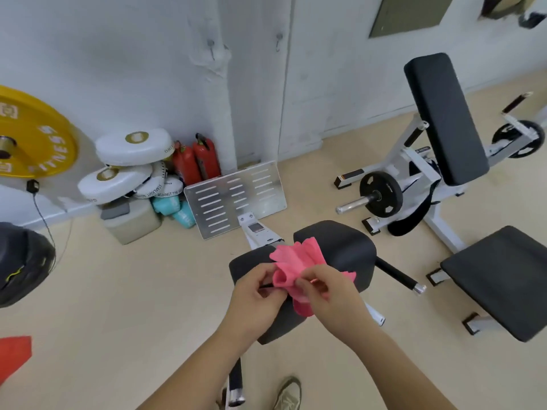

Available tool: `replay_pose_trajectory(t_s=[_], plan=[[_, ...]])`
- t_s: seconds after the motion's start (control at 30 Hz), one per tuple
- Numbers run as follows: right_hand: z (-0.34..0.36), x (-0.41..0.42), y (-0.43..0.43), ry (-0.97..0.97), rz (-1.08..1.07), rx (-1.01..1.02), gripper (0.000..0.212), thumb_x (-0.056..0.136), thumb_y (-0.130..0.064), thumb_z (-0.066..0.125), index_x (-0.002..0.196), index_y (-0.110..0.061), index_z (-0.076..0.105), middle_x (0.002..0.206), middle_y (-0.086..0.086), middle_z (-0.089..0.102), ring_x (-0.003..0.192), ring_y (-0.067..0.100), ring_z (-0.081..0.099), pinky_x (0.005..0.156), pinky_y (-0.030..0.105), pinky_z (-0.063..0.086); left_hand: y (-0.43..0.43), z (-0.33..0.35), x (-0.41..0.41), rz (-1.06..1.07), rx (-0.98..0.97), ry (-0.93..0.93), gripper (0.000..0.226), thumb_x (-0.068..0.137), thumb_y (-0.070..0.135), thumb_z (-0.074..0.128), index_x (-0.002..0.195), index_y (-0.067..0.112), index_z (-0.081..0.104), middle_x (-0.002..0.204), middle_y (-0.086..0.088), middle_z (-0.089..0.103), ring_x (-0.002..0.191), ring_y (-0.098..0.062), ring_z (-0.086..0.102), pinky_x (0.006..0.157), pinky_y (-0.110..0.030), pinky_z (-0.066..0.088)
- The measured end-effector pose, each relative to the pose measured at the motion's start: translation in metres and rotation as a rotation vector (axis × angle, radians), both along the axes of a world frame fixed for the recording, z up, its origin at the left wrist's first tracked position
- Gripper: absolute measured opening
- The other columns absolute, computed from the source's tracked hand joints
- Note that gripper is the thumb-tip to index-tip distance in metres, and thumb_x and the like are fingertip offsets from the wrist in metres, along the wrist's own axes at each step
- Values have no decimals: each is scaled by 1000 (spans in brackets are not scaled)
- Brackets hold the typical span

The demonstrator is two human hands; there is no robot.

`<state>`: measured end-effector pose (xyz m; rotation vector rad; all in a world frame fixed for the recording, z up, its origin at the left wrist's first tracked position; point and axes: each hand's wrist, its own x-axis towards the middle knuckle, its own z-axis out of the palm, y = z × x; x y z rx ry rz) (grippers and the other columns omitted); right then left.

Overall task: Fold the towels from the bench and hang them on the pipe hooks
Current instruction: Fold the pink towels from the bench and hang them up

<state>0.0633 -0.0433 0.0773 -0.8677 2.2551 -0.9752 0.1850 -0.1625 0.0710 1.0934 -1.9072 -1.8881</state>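
Note:
A small pink towel (296, 258) is bunched up between both hands, just above the black padded bench (340, 244). My left hand (254, 294) pinches its left side. My right hand (328, 288) pinches the cloth from the right, fingers curled round a fold, with a flap hanging below. On the white wall pipe (222, 93) straight ahead sit two small metal hooks (211, 47), the second hook (279, 39) further right; both are bare.
A perforated metal footplate (236, 196) leans ahead of the bench. Red fire extinguishers (198, 161) and white pads (133, 146) crowd the wall corner. A white weight machine (444, 134) stands at right, a yellow weight plate (32, 134) at left. My shoe (288, 393) is below.

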Motion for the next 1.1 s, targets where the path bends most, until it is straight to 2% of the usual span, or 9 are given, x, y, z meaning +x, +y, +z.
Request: replay_pose_trajectory(t_s=[0.17,0.27,0.33,0.47,0.57,0.63,0.73,0.9,1.1], plan=[[27,47,-3,-150,-99,-130,14,99,-21,66,89,-27,73,84,-14,73,78,1,65,70,11,48,-3,22,35,35,25,40,24,88,10,76,107,25,75,101,11,76,95,-11,72,85,-22,57],[39,76,-13,-215,-114,-189,13,100,-21,66,103,-33,70,91,-11,74,83,3,70,77,19,56,-9,42,62,16,-8,100,14,93,7,69,94,17,78,85,-2,76,82,-17,71,76,-25,58],[45,88,-19,-238,-59,-222,32,98,-16,67,119,-40,60,105,-8,72,94,9,72,85,32,61,-16,62,78,24,-21,171,17,96,4,64,91,14,77,82,-11,76,80,-30,72,76,-36,61],[55,110,-32,126,-36,-300,39,86,-12,76,113,-33,58,112,-21,56,107,8,63,81,29,57,-30,89,97,213,67,237,17,97,2,60,92,12,73,87,-13,75,80,-31,73,71,-43,65],[54,124,-37,261,-44,-264,34,79,-13,80,88,-34,56,95,-18,58,88,10,62,70,24,52,-29,97,102,343,174,269,13,93,0,65,98,7,55,83,-27,72,75,-42,73,68,-59,63],[51,133,-38,124,-23,-162,28,79,-19,81,81,-34,57,83,-9,67,70,13,64,61,29,53,-26,97,105,379,178,277,24,91,0,69,100,10,49,80,-27,72,72,-43,73,68,-54,64],[42,138,-36,74,-64,-153,24,80,-24,83,80,-29,60,77,-5,68,58,16,61,56,28,51,-22,96,107,370,93,240,19,90,0,71,95,18,67,80,-11,75,76,-29,76,71,-45,65],[44,109,-18,53,-172,-365,30,92,-3,71,80,-29,60,81,-3,70,79,13,69,70,19,54,-17,99,110,184,23,232,41,83,-12,71,115,14,70,91,-1,77,84,-10,76,73,-21,59],[51,50,4,-14,-15,-413,20,97,-16,67,88,-33,60,70,3,64,66,20,62,62,31,51,11,86,64,215,-554,-49,10,86,19,67,85,29,70,83,15,69,80,-4,63,70,-21,51]])
